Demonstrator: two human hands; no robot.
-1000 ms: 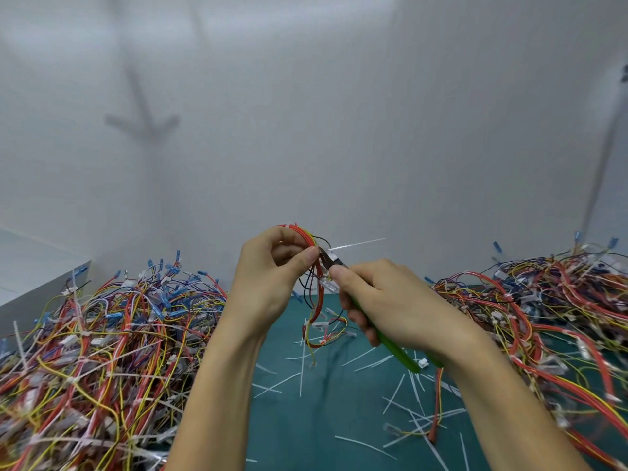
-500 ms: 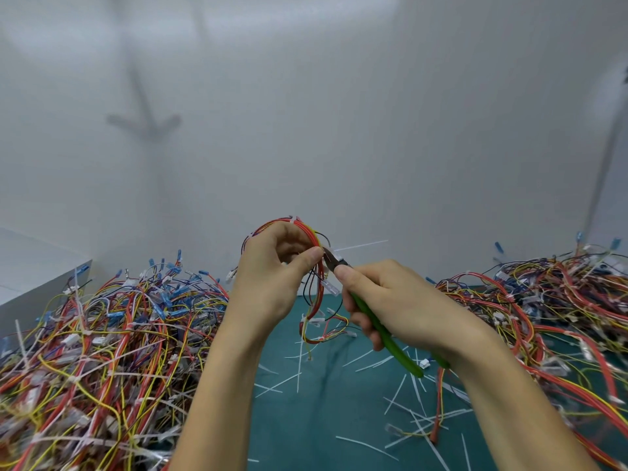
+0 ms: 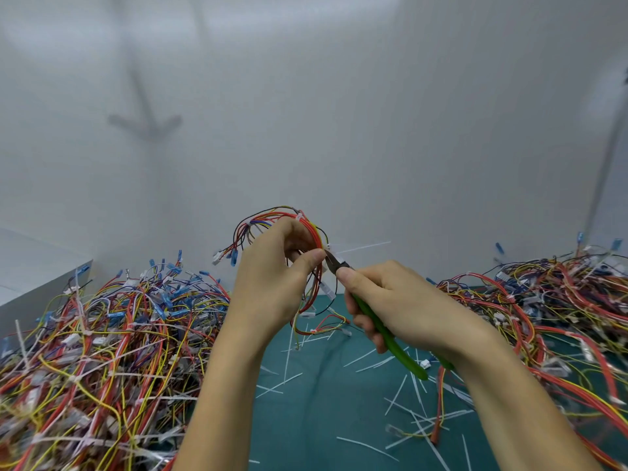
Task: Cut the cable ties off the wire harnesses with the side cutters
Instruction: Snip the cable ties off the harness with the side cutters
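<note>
Left hand (image 3: 275,277) grips the looped wire harness (image 3: 307,222) above the bench (image 3: 323,402), fed further round than a second ago. Right hand (image 3: 390,300) clasps the side cutters (image 3: 390,338); nose now beside left thumb, at a cable tie (image 3: 360,247). Cut looks imminent.

Glossy green-handled side cutters (image 3: 390,338) (dark metal tips)

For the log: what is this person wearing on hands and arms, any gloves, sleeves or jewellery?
The left hand and right hand are bare, without gloves or rings. The left forearm and right forearm are uncovered to the frame's bottom edge: no sleeve, watch or wristband in view.
</note>
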